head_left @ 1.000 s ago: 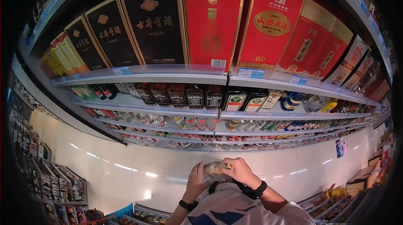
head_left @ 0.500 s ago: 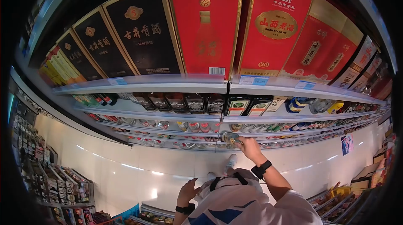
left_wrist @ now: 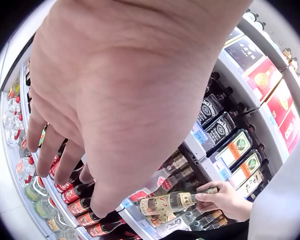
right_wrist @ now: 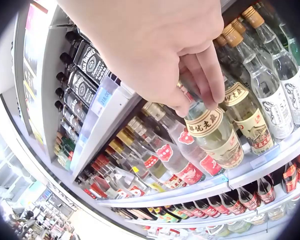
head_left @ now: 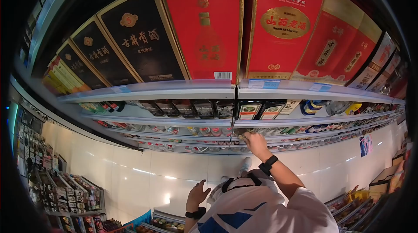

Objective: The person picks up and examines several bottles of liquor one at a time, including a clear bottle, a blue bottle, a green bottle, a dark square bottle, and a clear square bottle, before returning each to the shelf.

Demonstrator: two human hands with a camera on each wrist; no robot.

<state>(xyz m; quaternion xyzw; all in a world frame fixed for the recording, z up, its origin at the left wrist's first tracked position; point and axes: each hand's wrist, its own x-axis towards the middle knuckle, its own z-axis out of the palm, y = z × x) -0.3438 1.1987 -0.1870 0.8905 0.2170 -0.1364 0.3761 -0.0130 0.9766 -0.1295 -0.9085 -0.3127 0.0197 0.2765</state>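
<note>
My right hand [right_wrist: 160,55] grips a clear glass liquor bottle [right_wrist: 221,142] around its neck. Cream labels with dark characters wrap its shoulder and body. In the right wrist view the bottle leans over the front of a shelf [right_wrist: 205,186], beside a matching bottle [right_wrist: 247,117] on one side and clear bottles with red labels [right_wrist: 182,140] on the other. The head view has this arm stretched toward the lower shelves. Low beside the body, my left hand [head_left: 199,194] is held with its fingers extended and nothing in it; its palm side [left_wrist: 110,85] fills much of the left wrist view.
Black-labelled square bottles [right_wrist: 85,67] stand one shelf up, with red gift boxes [head_left: 202,28] and black boxes [head_left: 135,37] above them. Dark bottles with red labels [right_wrist: 230,200] line the shelf below. Another display rack [head_left: 61,185] is at the left rear.
Both hands were together at the bottle in front of the body. The left hand has let go and dropped to the side, while the right hand has carried the bottle forward to the shelf.
</note>
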